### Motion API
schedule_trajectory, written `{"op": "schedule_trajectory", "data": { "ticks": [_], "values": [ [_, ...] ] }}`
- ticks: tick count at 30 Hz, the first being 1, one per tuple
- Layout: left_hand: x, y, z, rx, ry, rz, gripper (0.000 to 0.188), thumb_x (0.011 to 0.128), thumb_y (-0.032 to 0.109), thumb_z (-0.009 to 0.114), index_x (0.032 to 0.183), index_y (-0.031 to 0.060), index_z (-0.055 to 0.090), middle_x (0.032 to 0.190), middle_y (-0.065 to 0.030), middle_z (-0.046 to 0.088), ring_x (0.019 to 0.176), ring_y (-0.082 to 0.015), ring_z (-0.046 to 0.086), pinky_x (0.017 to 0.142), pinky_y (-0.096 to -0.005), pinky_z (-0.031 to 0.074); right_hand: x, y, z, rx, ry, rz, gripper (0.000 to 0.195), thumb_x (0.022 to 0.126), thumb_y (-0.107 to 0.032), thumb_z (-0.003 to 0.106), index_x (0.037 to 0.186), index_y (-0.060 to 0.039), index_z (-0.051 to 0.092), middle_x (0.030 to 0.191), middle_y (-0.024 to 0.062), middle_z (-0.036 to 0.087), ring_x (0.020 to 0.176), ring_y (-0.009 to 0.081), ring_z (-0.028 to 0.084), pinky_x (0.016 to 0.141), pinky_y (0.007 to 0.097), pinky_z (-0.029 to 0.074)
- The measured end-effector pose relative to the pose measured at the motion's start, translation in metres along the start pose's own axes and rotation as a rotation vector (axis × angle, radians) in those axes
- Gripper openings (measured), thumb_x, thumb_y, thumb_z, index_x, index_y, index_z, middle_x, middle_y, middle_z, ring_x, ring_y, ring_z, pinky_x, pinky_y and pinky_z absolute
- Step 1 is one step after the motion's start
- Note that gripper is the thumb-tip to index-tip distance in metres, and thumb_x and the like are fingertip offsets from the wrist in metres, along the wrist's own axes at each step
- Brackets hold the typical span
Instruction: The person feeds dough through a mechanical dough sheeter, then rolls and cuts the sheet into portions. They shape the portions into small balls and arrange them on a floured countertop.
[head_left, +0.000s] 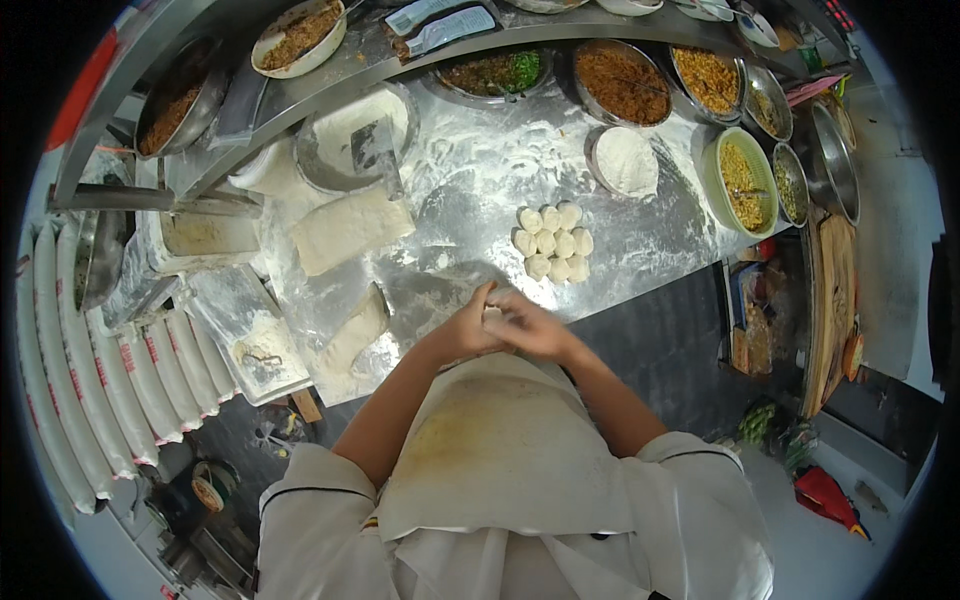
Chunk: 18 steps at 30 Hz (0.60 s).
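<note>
My left hand (469, 327) and my right hand (534, 327) meet at the table's near edge, cupped around a small piece of pale dough (493, 318) that they mostly hide. The right hand is blurred. Beyond them, to the right, several round dough balls (545, 241) sit close together in rows on the floured metal table (465, 195). A wide flat slab of dough (352, 229) lies to the left, and a narrower strip of dough (355, 330) lies nearer, left of my hands.
A flour bowl with a scraper (319, 161) stands back left; a smaller bowl of flour (626, 163) is back right. Filling bowls (622, 82) and a yellow-green basket (711, 180) line the far and right sides. A metal shelf (300, 90) overhangs the back.
</note>
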<state>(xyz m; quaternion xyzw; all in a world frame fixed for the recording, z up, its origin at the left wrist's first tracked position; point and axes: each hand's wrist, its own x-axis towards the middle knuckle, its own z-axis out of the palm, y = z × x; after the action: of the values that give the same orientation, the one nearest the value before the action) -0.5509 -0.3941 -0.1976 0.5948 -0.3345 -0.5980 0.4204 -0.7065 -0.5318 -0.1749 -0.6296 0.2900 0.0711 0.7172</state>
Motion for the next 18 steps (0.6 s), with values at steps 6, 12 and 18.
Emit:
{"op": "schedule_trajectory", "data": {
  "ticks": [6,12,18],
  "values": [
    [0.004,0.009,0.003,-0.220,-0.096,-0.172,0.033,0.085,0.016,0.081,0.114,0.0051,0.069,0.102,-0.0029,0.072,0.089,-0.0139,0.066,0.076,-0.0320,0.055,-0.002,-0.031,0.008,-0.555,0.187,-0.292,0.044,0.096,-0.035,0.068,0.123,-0.0020,0.061,0.117,0.0213,0.065,0.100,0.0393,0.066,0.088,0.0447,0.054],
    [-0.002,0.005,0.005,-0.031,-0.011,0.139,0.031,0.085,0.013,0.080,0.114,0.0068,0.071,0.103,-0.0072,0.073,0.092,-0.0149,0.067,0.084,-0.0325,0.054,0.007,-0.022,0.022,-0.638,0.341,-0.445,0.045,0.091,-0.037,0.073,0.118,-0.0031,0.062,0.113,0.0227,0.065,0.096,0.0426,0.066,0.085,0.0480,0.054],
    [-0.038,0.080,-0.022,0.236,-0.077,-0.134,0.037,0.091,0.028,0.079,0.118,0.0060,0.067,0.106,-0.0097,0.069,0.088,-0.0167,0.067,0.076,-0.0339,0.056,0.107,0.016,-0.028,-0.990,0.419,-0.208,0.060,0.090,-0.042,0.075,0.131,-0.0022,0.059,0.105,0.0207,0.071,0.097,0.0372,0.070,0.083,0.0479,0.056]
  ]
}}
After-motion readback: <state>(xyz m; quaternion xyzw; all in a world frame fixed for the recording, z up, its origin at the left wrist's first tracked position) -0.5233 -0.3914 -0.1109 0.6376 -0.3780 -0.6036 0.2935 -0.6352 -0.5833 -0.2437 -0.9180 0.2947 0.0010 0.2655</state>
